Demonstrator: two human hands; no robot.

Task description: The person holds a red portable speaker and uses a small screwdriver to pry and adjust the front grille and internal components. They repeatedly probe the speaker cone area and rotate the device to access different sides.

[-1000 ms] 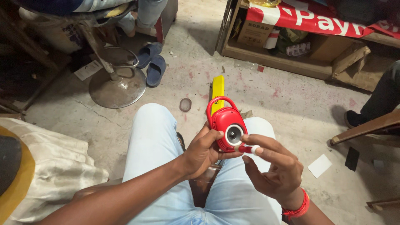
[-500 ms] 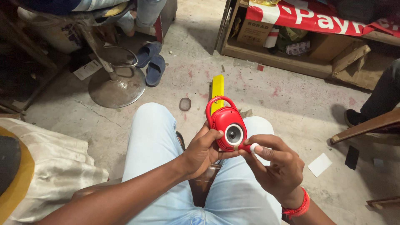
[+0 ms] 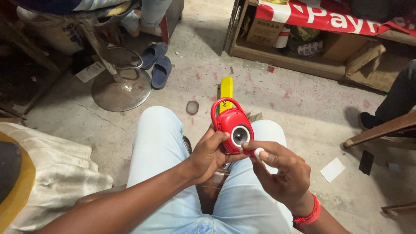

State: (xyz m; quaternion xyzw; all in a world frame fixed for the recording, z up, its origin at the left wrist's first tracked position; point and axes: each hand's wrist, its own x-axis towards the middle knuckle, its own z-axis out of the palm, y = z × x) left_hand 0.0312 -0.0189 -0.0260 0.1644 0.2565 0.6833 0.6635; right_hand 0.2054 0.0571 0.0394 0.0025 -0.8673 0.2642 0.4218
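Sitting on a low seat with knees apart, a person in pale blue jeans (image 3: 156, 147) holds a small red gadget (image 3: 230, 125) above the lap, over a rough concrete floor (image 3: 303, 104). The gadget is a rounded, egg-shaped shell of hard, glossy plastic with a loop handle at the top and a round silver ring, like a small speaker or lens, set in its face. It looks light and stiff, and its smooth shell would likely slip under a loose hold; the loop handle or the narrow sides seem the surest places to take it. The left hand (image 3: 210, 156) is closed around the gadget's lower left side, thumb across the front edge, fingers behind. The right hand (image 3: 284, 173), which wears a red wristband (image 3: 308, 215), sits just right of and below the gadget, its thumb and forefinger pinched together on a small white-tipped red piece (image 3: 256, 152) that touches the gadget's bottom right edge. A flat yellow strip (image 3: 226, 89) lies on the floor beyond the gadget. Farther off are a metal stool base (image 3: 121, 93), a pair of blue slippers (image 3: 156, 65), and a low wooden shelf (image 3: 294, 60) holding boxes.
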